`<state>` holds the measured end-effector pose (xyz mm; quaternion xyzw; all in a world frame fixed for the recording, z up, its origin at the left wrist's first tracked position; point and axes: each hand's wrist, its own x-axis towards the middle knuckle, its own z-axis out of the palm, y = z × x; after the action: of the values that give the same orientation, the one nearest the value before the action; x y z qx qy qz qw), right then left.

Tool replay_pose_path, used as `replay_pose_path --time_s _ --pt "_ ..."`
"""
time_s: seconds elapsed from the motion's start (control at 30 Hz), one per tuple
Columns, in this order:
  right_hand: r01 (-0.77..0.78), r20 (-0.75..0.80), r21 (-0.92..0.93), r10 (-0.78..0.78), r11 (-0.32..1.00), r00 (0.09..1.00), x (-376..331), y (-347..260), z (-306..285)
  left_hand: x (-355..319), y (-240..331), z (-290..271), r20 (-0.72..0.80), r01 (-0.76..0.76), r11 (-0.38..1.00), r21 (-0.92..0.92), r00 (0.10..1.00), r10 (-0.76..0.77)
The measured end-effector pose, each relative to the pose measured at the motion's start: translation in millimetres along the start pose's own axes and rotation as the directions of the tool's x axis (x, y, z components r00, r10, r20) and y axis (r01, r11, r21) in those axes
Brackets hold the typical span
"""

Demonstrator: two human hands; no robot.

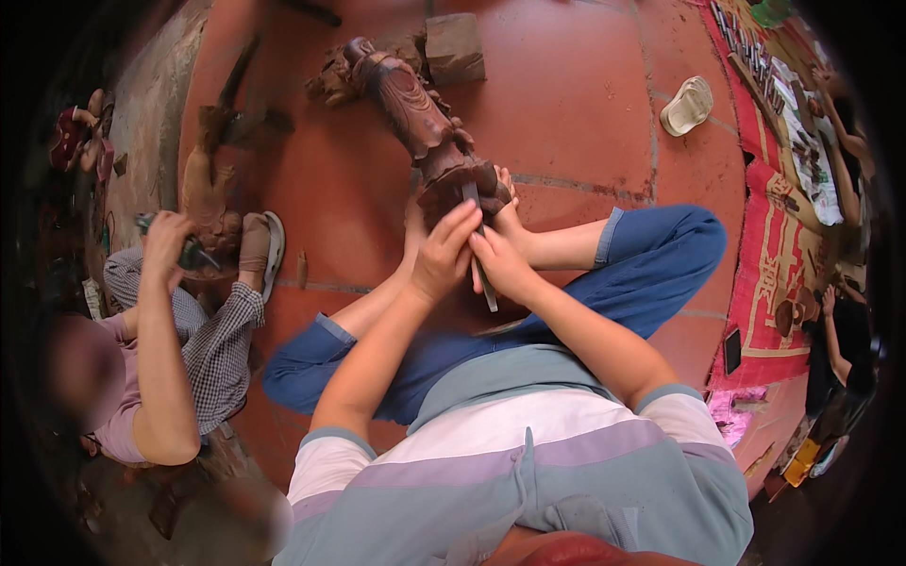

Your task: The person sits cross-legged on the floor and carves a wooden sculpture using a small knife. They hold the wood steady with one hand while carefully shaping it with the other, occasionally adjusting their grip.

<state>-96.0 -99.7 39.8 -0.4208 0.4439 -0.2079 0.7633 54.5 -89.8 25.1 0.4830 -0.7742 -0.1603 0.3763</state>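
Observation:
A dark reddish-brown carved wooden statue (411, 108) lies in front of me, its base toward my body and its far end on a rough wood piece. My bare feet press against its base from both sides. My left hand (442, 253) is closed around a long, flat grey metal tool that looks like a file (486, 283). Closed on the same tool from the other side is my right hand (505, 267). The tool's far end meets the statue's base; its near end sticks out below my fingers. Part of its length is hidden by the fingers.
A squared wood block (455, 47) stands behind the statue. On my left, another person holds a dark tool (198, 255) by a paler carving (208, 193). A beige shoe (687, 106), a red patterned mat (769, 283), a phone (732, 351) and rows of hand tools (746, 47) lie right.

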Motion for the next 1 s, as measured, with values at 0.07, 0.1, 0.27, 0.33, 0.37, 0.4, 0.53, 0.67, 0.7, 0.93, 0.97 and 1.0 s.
replay_pose_path --time_s 0.07,0.1,0.27,0.33,0.37,0.4,0.53,0.67,0.7,0.93,0.97,1.0 --pt "-0.05 -0.035 0.006 0.05 0.999 0.998 -4.6 15.3 2.1 -23.0 2.8 11.1 0.088 0.134 0.986 -0.1 0.988 -0.125" --pt "-0.043 -0.034 -0.017 0.042 0.999 0.999 -4.0 23.3 0.4 -23.1 5.5 10.4 0.093 0.137 0.986 -0.097 0.987 -0.128" --pt "-0.002 0.032 -0.004 0.002 1.0 0.999 6.6 -16.7 -7.8 13.5 5.2 -8.2 -0.042 0.064 0.998 0.014 0.997 -0.064" --pt "-0.017 0.087 0.119 0.006 0.993 0.996 8.6 -8.2 -11.8 9.6 5.6 -2.3 -0.037 0.099 0.995 0.012 0.994 -0.099" --pt "-0.001 0.081 0.132 -0.01 0.991 0.997 7.8 8.1 -11.5 2.1 7.3 2.4 -0.008 0.156 0.987 -0.037 0.988 -0.157" --pt "0.013 0.073 0.142 -0.024 0.99 0.997 2.8 13.4 -9.2 -2.5 14.2 0.1 0.011 0.101 0.991 0.087 0.995 -0.102" --pt "-0.103 0.075 0.037 0.1 0.994 0.992 -3.8 13.4 -13.8 -17.4 15.2 5.0 0.064 0.23 0.972 -0.042 0.972 -0.227" --pt "0.006 0.106 0.125 -0.019 0.992 0.994 9.0 11.6 -16.9 -1.2 16.9 -1.4 -0.009 0.164 0.986 0.026 0.986 -0.164" --pt "0.009 0.086 0.133 -0.021 0.991 0.996 6.2 10.9 -14.9 -6.1 15.9 5.6 -0.001 0.215 0.976 -0.047 0.977 -0.215" --pt "-0.007 0.231 -0.027 0.013 1.0 0.973 -10.0 14.8 -18.1 -20.1 17.2 1.0 0.032 0.138 0.99 -0.034 0.99 -0.137" --pt "0.05 0.217 -0.016 -0.045 0.999 0.975 -10.7 6.7 -18.2 -15.1 14.8 -0.7 0.009 0.133 0.99 -0.054 0.991 -0.133" --pt "0.059 0.21 -0.012 -0.055 0.998 0.976 -8.0 5.8 -23.7 -8.6 15.7 0.6 -0.007 0.119 0.99 -0.077 0.993 -0.12"
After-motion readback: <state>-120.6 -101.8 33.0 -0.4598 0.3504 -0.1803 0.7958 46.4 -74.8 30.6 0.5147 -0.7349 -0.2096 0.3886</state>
